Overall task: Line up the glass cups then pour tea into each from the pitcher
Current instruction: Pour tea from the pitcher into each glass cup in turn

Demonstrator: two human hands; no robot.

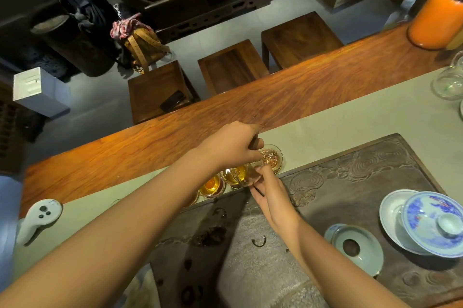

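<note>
Several small glass cups stand in a row along the far edge of the dark carved tea tray [363,182]. Amber tea fills one cup [211,186] and the one beside it [235,174]. The rightmost cup [274,158] glitters with tea. My left hand [225,147] hovers over that cup, shut on the dark handle [256,143] of the pitcher, whose glass body is mostly hidden under the fingers. My right hand [273,197] is just in front, fingertips touching the glass between the cups, with a thin dark tool [258,191] pinched in it. My left forearm hides another cup.
A blue-and-white lidded gaiwan [436,222] on its saucer and a pale green dish [358,250] sit on the tray's right. A white controller [37,217] lies at the left on the grey runner. Glassware [448,84] and an orange jar [436,19] stand far right. Stools line the table's far side.
</note>
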